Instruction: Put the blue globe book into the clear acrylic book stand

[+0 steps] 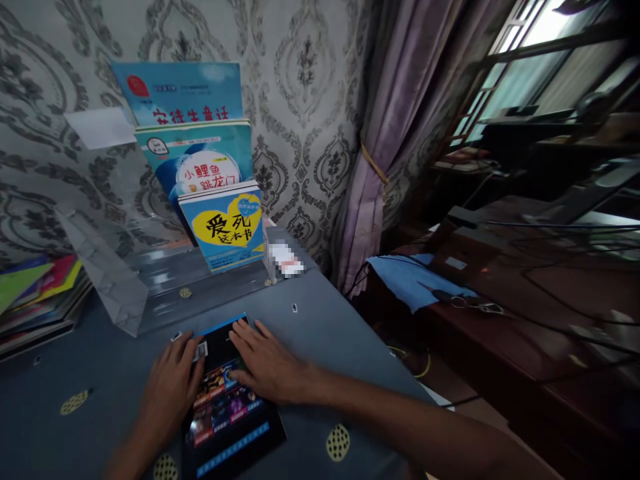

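Observation:
A dark book [227, 413] with a colourful cover lies flat on the blue-grey tablecloth [325, 320] in front of me. My left hand [173, 383] rests on its left edge, fingers spread and pointing away from me. My right hand [265, 363] lies palm down across its upper right part. Neither hand grips the book; both press flat on it. Behind it stands a clear acrylic rack [115, 280] with three blue books: a top one [180, 93], a middle one [200, 163] and a front one [225, 227].
A pile of coloured books [35, 293] sits at the left edge. Patterned wallpaper [300, 87] and a purple curtain [395, 133] stand behind. To the right, past the table edge, a dark wooden desk [525, 313] carries a blue cloth [410, 280] and cables.

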`<action>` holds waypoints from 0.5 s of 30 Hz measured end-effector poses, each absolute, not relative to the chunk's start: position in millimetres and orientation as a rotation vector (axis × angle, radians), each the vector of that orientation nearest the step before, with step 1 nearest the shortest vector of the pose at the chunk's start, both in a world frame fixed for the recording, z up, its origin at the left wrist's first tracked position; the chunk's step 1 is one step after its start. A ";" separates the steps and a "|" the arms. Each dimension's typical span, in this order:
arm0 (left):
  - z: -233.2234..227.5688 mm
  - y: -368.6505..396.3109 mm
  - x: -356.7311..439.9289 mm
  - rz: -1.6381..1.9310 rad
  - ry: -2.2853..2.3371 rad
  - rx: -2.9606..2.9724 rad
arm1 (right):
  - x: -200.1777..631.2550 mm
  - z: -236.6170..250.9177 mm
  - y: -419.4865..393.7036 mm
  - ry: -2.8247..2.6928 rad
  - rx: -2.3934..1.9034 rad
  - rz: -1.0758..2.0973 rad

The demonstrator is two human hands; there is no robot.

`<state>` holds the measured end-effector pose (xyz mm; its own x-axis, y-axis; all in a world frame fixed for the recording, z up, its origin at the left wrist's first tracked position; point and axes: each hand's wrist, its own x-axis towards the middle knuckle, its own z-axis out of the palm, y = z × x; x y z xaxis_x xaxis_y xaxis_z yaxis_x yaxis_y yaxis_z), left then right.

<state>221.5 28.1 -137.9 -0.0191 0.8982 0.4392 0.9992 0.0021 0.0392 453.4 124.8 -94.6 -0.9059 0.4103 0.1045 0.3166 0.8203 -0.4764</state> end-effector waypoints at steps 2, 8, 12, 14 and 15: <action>-136.7 26.7 223.3 -0.490 -1.962 -1.969 | 455.1 -95.7 124.7 -2.787 -0.555 0.682; -131.0 26.5 223.3 -0.521 -1.938 -1.997 | 457.0 -94.7 125.6 -2.803 -0.549 0.660; -130.6 26.9 221.9 -0.529 -1.959 -2.011 | 457.8 -99.8 125.6 -2.788 -0.541 0.583; -130.2 26.8 222.1 -0.523 -1.969 -2.020 | 459.0 -100.8 125.6 -2.784 -0.538 0.567; -129.7 26.8 222.5 -0.525 -1.971 -2.028 | 459.7 -100.5 125.6 -2.786 -0.536 0.564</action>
